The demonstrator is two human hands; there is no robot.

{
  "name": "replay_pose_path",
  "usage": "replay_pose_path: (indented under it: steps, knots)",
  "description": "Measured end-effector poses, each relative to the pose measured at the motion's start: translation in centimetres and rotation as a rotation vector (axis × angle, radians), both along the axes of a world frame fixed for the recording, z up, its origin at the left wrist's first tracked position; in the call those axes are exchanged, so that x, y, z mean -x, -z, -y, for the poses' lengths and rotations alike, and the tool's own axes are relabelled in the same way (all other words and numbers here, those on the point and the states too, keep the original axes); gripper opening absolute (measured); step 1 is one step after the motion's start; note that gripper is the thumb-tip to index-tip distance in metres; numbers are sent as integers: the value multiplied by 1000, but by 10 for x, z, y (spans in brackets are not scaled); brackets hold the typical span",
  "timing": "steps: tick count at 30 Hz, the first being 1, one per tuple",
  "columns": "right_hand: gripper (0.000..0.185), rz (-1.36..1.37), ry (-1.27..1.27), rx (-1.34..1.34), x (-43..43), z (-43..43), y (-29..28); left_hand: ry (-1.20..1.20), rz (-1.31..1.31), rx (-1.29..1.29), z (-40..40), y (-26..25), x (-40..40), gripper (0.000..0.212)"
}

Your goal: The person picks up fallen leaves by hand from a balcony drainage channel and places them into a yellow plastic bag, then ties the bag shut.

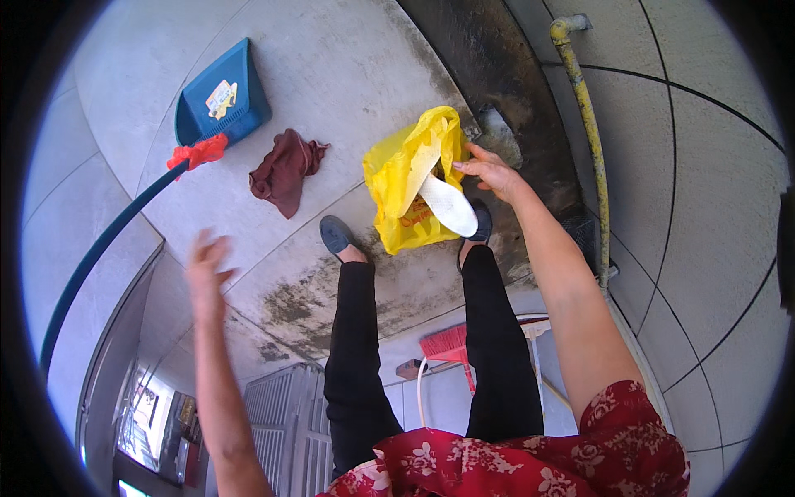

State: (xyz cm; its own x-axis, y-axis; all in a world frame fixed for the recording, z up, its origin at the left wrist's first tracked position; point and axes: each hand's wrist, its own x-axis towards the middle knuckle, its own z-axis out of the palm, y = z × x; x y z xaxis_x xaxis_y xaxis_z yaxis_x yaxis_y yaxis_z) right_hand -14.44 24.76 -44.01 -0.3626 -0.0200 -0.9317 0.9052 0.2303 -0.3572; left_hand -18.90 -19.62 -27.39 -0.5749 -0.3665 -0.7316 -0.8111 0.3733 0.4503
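Note:
A yellow plastic bag (pixel 394 168) stands on the floor in front of my feet. A white perforated shoe insole (pixel 448 205) sticks out of its mouth towards me. At the bag's right edge is my right hand (pixel 490 171), fingers apart; whether a fingertip touches the plastic, I cannot tell. My left hand (pixel 210 267) is raised at the left, slightly blurred, with its fingers spread and nothing in it. Between that hand and the bag, further off, a crumpled maroon cloth (pixel 287 173) lies on the floor. What else the bag holds is mostly hidden.
A blue dustpan (pixel 239 102) with a long dark handle (pixel 105 248) and a red plastic piece (pixel 199 152) lies at the upper left. A yellow pipe (pixel 590 124) runs along the tiled wall at the right. Behind my legs is a red broom (pixel 446 343). Dark stained concrete (pixel 515 68) borders the floor.

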Motion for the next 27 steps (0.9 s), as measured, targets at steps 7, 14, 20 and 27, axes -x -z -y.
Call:
replay_pose_path:
  steps: [7,14,20,27]
  knots:
    - [24,59,-86,410,-42,-3,13,815,-85,-135,-162,143,-45,78]
    - [5,-104,639,444,-54,-25,-42,694,203,-274,-167,152,-38,25]
    - [6,-153,658,392,-47,-72,-98,195,302,-403,-118,74,-32,7]
    - [9,-282,480,368,-42,-25,-142,-33,115,-590,-144,5,-39,15]
